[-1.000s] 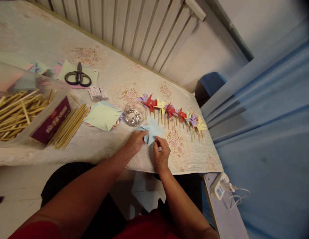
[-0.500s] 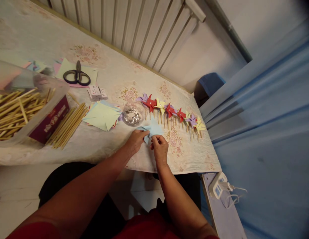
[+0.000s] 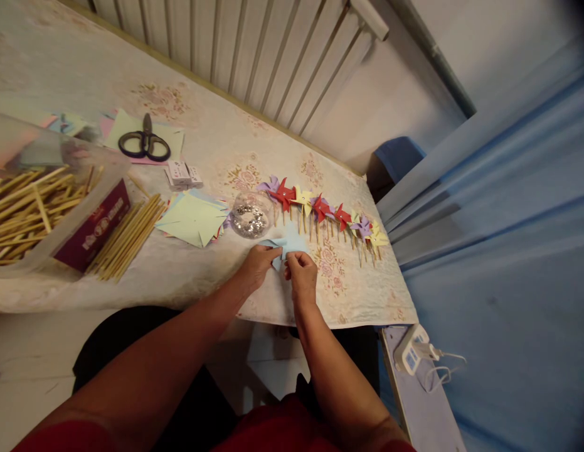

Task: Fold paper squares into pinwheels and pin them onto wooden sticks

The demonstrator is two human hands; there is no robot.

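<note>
A light blue sheet of paper (image 3: 295, 238), its left side folded over, lies between my hands near the table's front edge. My left hand (image 3: 261, 262) is closed on its left part, thumb on top. Closed in a pinch, my right hand (image 3: 301, 271) has its fingertips at the paper's lower edge; whether anything small is also in them is hidden. Just behind the paper stands a clear round container (image 3: 250, 215) of shiny metal fasteners. A row of finished paper pinwheels (image 3: 321, 209) on sticks, in red, yellow and purple, lies behind and to the right.
Left of my hands are a stack of coloured paper squares (image 3: 192, 216), small white boxes (image 3: 183, 174), and scissors (image 3: 145, 145) on paper. Farther left lie bundled sticks (image 3: 127, 242) beside a clear bin (image 3: 19, 270) full of sticks. A power strip (image 3: 411, 348) sits at lower right.
My right hand's fingertips have come slightly upward and closer against the blue paper's lower edge. My left hand keeps its grip in the same spot.
</note>
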